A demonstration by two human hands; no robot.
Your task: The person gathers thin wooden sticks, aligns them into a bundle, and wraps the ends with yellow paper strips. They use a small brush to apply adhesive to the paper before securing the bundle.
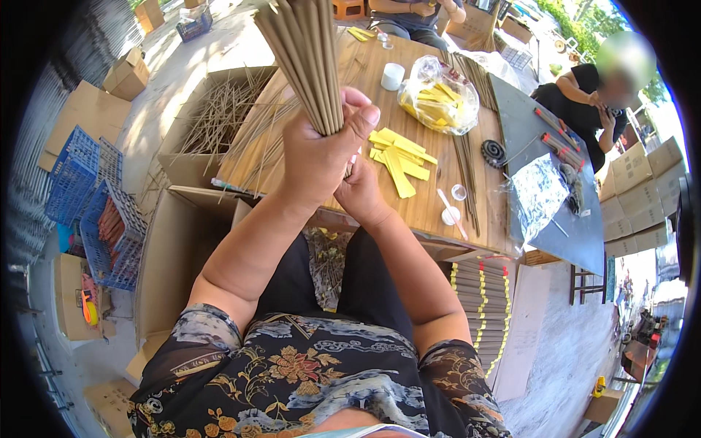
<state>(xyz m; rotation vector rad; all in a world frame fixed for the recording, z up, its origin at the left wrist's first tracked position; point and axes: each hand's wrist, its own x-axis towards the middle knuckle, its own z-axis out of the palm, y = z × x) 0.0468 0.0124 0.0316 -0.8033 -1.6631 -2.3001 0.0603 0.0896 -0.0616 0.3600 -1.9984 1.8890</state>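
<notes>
A thick bundle of brown incense sticks (307, 66) stands upright, tilted slightly to the left, over the near side of the wooden table (431, 212). My left hand (312, 157) is wrapped round its middle, the thumb lying across the front. Just below, my right hand (361, 196) is closed about the bundle's lower end, which the fingers mostly hide. To the right of my hands, yellow paper strips (400, 162) lie in a loose pile. More yellow strips show inside a clear plastic bag (438, 98) behind them.
Loose sticks fill a cardboard box (175, 157) at the left. A white cup (392, 76), a small round container (450, 216) and a dark coil (493, 152) rest on the tables. Blue crates (109, 241) stand farther left; banded bundles (482, 306) lie below right. Two people sit across.
</notes>
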